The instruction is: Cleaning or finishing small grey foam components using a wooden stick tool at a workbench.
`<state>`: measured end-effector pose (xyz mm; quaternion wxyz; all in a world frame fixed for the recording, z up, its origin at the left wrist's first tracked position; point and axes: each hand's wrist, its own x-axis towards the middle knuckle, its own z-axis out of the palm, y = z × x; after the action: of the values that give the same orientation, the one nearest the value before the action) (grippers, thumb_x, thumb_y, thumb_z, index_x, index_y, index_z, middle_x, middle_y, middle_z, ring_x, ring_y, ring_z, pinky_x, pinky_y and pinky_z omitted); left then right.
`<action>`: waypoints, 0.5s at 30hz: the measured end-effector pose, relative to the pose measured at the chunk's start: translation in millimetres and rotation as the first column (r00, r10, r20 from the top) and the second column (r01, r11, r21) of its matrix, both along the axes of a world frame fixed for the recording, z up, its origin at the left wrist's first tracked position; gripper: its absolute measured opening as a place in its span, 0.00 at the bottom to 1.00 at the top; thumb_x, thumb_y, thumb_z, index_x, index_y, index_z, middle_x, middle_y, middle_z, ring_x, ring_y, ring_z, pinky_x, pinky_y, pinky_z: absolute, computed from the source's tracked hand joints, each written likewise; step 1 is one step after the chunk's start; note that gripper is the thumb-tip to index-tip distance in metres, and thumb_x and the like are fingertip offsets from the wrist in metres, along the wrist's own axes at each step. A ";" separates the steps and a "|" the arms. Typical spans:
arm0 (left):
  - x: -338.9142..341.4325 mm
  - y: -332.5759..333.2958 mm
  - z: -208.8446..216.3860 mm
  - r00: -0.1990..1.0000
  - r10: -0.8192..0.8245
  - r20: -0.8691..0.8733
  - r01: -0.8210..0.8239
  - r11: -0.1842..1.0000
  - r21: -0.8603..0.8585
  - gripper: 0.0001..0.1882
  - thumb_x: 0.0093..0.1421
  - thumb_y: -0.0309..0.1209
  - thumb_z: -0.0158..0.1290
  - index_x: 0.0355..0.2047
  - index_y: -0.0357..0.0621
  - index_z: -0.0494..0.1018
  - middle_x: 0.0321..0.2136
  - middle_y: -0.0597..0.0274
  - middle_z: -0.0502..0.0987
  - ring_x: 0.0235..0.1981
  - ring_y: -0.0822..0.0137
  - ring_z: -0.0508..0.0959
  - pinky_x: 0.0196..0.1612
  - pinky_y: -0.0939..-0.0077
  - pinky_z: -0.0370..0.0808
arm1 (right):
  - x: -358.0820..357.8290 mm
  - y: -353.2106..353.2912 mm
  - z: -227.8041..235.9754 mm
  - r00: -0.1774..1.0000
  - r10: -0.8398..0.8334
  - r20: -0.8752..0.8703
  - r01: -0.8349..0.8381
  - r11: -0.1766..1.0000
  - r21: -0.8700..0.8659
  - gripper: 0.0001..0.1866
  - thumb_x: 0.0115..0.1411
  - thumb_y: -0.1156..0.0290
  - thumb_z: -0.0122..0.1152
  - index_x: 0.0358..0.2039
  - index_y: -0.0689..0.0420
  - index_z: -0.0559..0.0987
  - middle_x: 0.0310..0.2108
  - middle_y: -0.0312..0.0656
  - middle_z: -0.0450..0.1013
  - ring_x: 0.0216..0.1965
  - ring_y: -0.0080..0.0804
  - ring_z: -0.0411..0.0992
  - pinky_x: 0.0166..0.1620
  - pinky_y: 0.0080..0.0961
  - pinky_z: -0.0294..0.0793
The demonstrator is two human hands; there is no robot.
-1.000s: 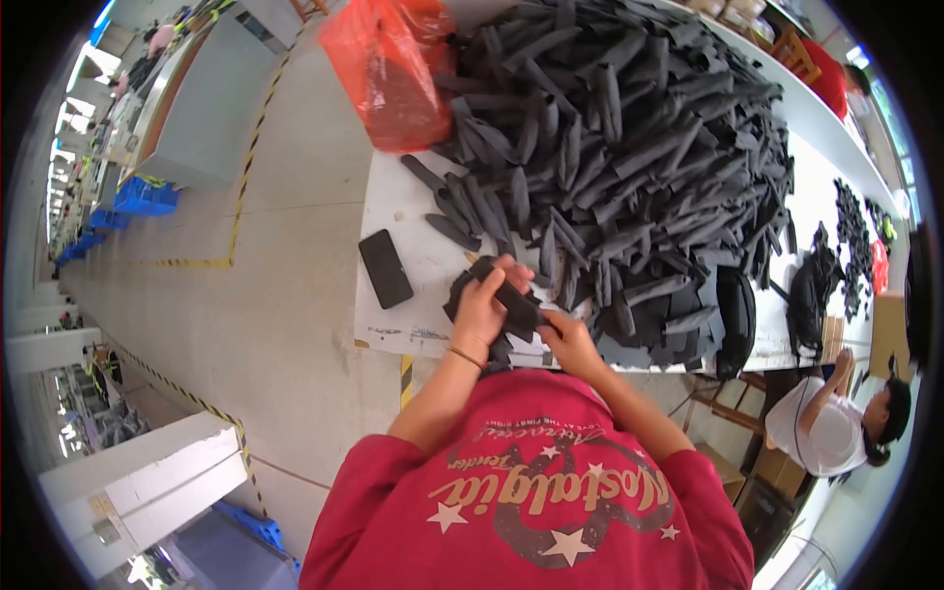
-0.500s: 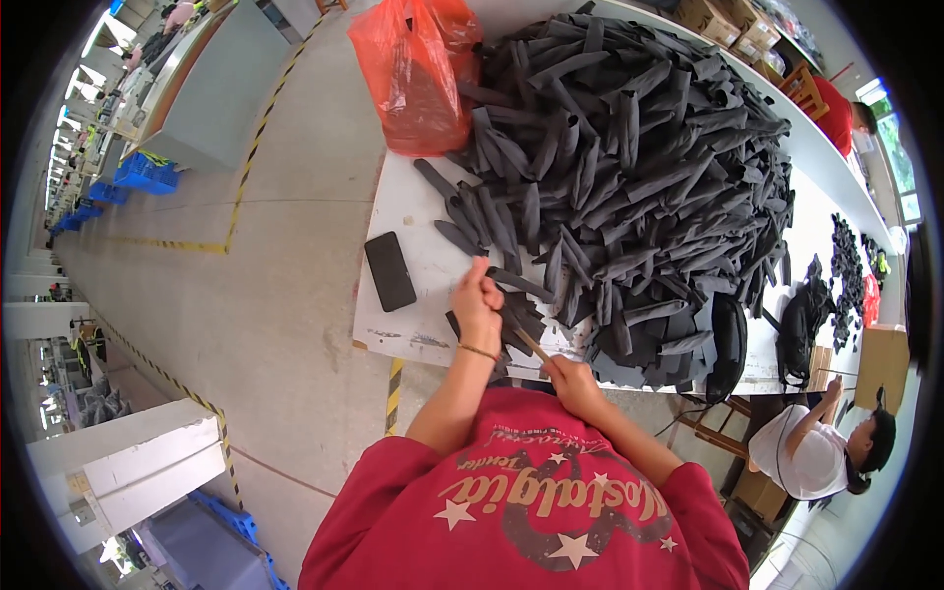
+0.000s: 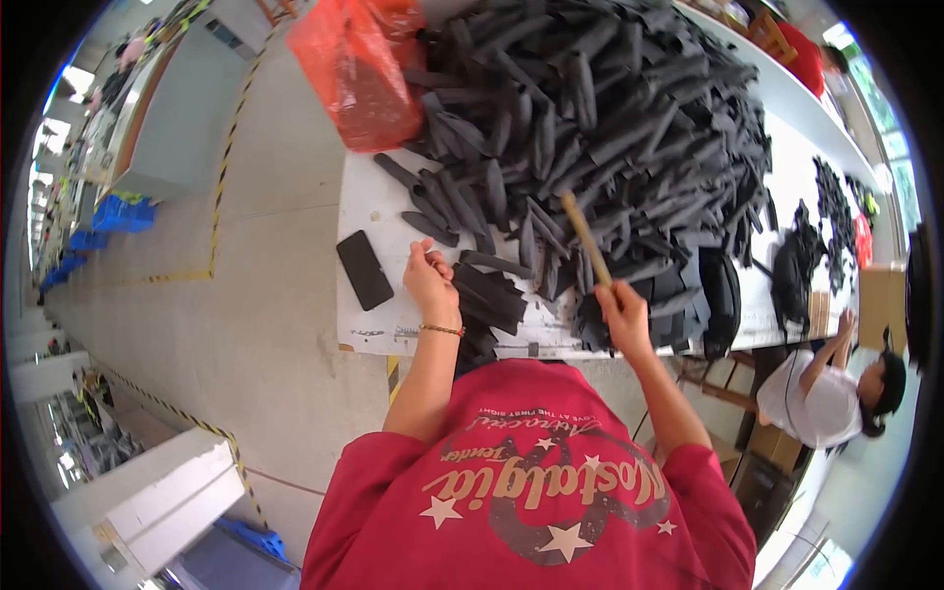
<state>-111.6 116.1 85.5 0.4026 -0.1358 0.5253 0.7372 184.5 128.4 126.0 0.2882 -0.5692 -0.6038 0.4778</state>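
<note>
- Right hand (image 3: 621, 313): closed around the lower end of a flat tan stick (image 3: 587, 238); stick slants up and leftward, its far end over a heap of dark grey fabric pieces (image 3: 600, 128).
- Left hand (image 3: 431, 275): fingers partly curled; cannot tell whether anything is gripped. Positioned just left of a small dark fabric stack (image 3: 494, 300) at the near edge of the white surface (image 3: 366, 197).
- Black smartphone (image 3: 365, 270): lying left of the left hand.
- Red plastic bag (image 3: 364, 93): beyond the smartphone, beside the heap.
</note>
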 end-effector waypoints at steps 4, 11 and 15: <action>4.9 -9.2 -9.9 0.996 -0.055 -0.070 0.052 0.998 -0.044 0.14 0.66 0.39 0.46 0.33 0.40 0.74 0.16 0.69 0.69 0.13 0.78 0.64 0.16 0.84 0.59 | 50.3 4.3 -19.3 0.980 -0.171 0.104 0.161 0.982 0.099 0.09 0.58 0.68 0.63 0.31 0.61 0.76 0.17 0.26 0.61 0.21 0.13 0.55 0.23 0.17 0.56; 31.9 -6.0 -11.8 0.979 -0.193 -0.068 0.189 0.980 -0.065 0.13 0.66 0.38 0.47 0.34 0.41 0.74 0.18 0.69 0.69 0.16 0.78 0.64 0.21 0.83 0.61 | 105.8 -80.4 -69.0 0.950 -0.059 0.307 0.046 0.998 0.051 0.14 0.49 0.70 0.70 0.34 0.57 0.76 0.23 0.38 0.69 0.19 0.26 0.66 0.25 0.25 0.67; 50.5 -0.7 -13.2 0.941 -0.321 -0.110 0.318 0.947 -0.042 0.14 0.65 0.38 0.47 0.30 0.40 0.75 0.17 0.67 0.71 0.13 0.77 0.65 0.16 0.83 0.62 | 89.5 -84.2 -105.6 0.895 -0.073 0.440 -0.013 0.982 0.189 0.12 0.52 0.70 0.67 0.35 0.59 0.77 0.25 0.39 0.71 0.22 0.26 0.70 0.28 0.24 0.70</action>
<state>-61.1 115.4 72.3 0.4840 -0.0107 0.5714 0.6627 274.0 44.2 20.5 0.2020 -0.6431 -0.6869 0.2717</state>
